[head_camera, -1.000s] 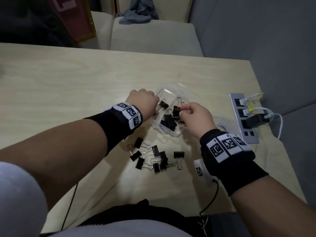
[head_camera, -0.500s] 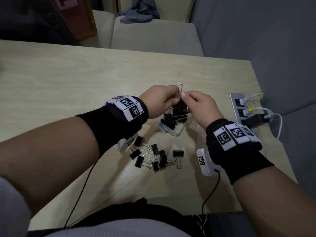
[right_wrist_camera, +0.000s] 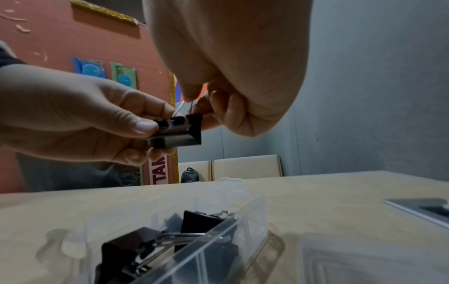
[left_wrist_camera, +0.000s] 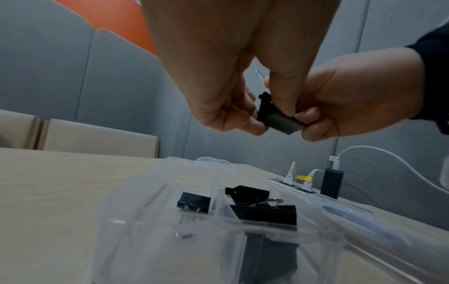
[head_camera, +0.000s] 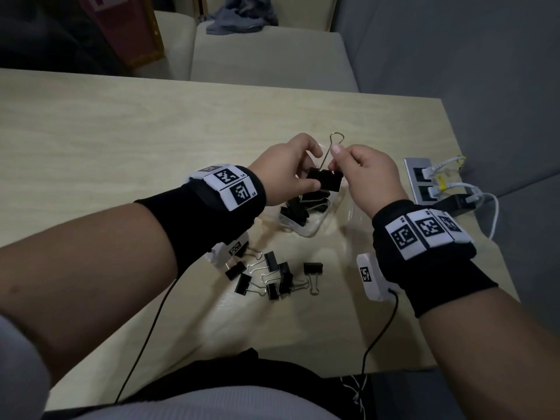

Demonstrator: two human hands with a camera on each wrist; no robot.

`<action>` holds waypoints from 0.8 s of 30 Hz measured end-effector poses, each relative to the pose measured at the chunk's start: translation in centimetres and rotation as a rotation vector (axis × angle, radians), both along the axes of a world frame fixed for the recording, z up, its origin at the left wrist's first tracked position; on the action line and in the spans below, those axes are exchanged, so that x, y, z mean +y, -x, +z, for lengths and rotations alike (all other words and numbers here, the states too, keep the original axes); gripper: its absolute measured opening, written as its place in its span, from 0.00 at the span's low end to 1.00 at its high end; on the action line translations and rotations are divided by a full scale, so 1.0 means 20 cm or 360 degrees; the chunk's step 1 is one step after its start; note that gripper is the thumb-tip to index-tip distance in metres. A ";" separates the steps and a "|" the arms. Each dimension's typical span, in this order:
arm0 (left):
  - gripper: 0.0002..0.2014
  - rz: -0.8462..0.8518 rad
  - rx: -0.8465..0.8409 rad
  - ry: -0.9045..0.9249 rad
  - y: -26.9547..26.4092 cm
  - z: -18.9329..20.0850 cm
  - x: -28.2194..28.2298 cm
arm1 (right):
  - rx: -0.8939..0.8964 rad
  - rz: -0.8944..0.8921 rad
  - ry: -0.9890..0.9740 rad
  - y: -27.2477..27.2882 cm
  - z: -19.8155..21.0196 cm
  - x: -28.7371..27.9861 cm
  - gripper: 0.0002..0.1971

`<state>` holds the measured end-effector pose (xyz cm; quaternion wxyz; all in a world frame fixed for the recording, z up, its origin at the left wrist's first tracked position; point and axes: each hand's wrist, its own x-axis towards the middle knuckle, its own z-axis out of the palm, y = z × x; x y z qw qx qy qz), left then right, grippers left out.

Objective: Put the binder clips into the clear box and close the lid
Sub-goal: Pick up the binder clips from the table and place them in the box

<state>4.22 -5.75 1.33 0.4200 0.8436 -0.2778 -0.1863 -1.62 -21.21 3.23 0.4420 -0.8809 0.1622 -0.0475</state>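
Your left hand pinches the large black metal binder clip above the clear plastic box; your right hand pinches its wire handle at 12 o'clock. If the handle springs free, the clip may drop outside the box.

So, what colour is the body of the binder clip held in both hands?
Black binder clip; clearest in right wrist view.

I'm looking at a black binder clip w/ a silver wire handle. I'm seeing more black clips w/ silver handles on the pale wood-grain table. The box is showing clear, see-thru plastic. I'm wearing black wristbands w/ black-and-white square code tags. The outlet strip is showing silver-grey, w/ white cables, yellow tags.
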 end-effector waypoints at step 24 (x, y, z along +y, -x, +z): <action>0.15 -0.0361 -0.0448 -0.0943 0.06 -0.14 0.10 | 0.0190 0.0394 0.1179 0.05 -0.23 0.04 0.03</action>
